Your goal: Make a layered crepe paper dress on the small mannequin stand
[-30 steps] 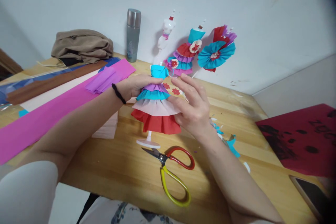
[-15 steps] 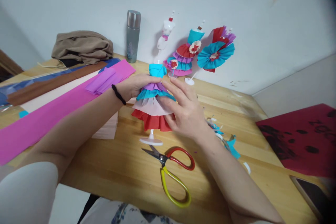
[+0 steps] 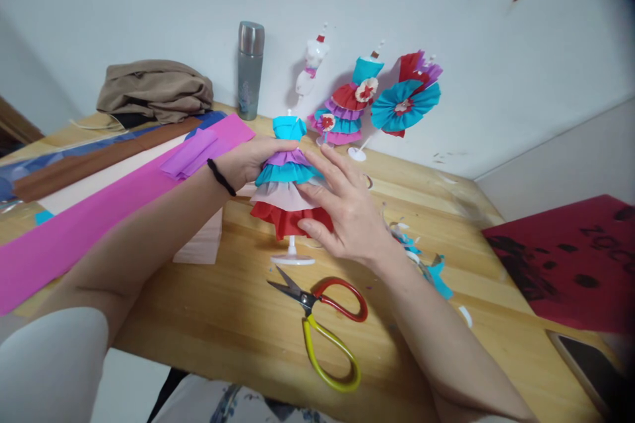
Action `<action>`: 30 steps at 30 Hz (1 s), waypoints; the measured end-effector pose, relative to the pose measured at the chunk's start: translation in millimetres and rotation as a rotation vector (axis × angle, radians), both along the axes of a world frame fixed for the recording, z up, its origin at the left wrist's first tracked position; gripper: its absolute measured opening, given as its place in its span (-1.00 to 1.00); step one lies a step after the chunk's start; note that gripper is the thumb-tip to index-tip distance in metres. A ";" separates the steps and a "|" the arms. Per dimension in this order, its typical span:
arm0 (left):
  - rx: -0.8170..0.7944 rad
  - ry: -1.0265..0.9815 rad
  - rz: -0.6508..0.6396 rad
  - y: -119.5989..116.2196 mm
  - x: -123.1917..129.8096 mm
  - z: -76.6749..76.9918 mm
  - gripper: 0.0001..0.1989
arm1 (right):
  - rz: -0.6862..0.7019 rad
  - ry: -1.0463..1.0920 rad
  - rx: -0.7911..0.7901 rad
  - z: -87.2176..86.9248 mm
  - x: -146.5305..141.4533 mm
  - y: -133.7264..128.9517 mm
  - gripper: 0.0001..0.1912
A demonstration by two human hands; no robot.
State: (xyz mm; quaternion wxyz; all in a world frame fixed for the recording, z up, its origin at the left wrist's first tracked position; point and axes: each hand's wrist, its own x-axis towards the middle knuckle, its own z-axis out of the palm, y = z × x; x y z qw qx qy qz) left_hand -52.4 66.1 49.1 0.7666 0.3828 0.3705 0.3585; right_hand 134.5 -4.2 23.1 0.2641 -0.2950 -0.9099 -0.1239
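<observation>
A small dress-form mannequin (image 3: 282, 193) wears a crepe-paper dress with a turquoise top and ruffles in purple, turquoise, pale pink and red. My left hand (image 3: 248, 160) is closed around its waist from the left, the thumb lying across the front. At the right side of the skirt is my right hand (image 3: 350, 205), fingers spread, the fingertips at the purple and pale ruffles. The thumb is apart, by the red ruffle. The white round base shows below the skirt. Just in front of it, opened scissors (image 3: 307, 304) with red and yellow handles lie on the table.
Paper strips, among them a long magenta strip (image 3: 114, 211), lie left beside a brown cloth (image 3: 153, 89). A thermos (image 3: 251, 73) and several mannequins, including a turquoise-topped one (image 3: 368, 71), stand by the wall. Turquoise scraps (image 3: 439, 281), a red sheet (image 3: 575, 264) and a phone (image 3: 590, 370) are right.
The mannequin has tipped, its top shifting left and its base right and slightly back. My right thumb has come out from the skirt, and the fingers are spread wider.
</observation>
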 end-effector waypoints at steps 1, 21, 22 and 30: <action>-0.006 0.005 -0.003 0.9 -0.2 -0.7 -0.75 | -0.009 -0.006 -0.001 -0.3 0.2 0.4 -0.59; 0.047 -0.010 0.017 9.6 -2.0 -5.1 -0.79 | 0.029 0.060 0.061 -0.2 0.5 1.9 -0.55; 0.055 -0.012 0.034 11.4 -2.8 -6.2 -0.81 | 0.054 0.078 0.088 0.3 0.5 1.8 -0.57; 0.208 0.002 0.054 1.5 0.8 -0.8 -0.80 | -0.051 0.003 -0.034 -6.1 -1.2 4.6 -0.50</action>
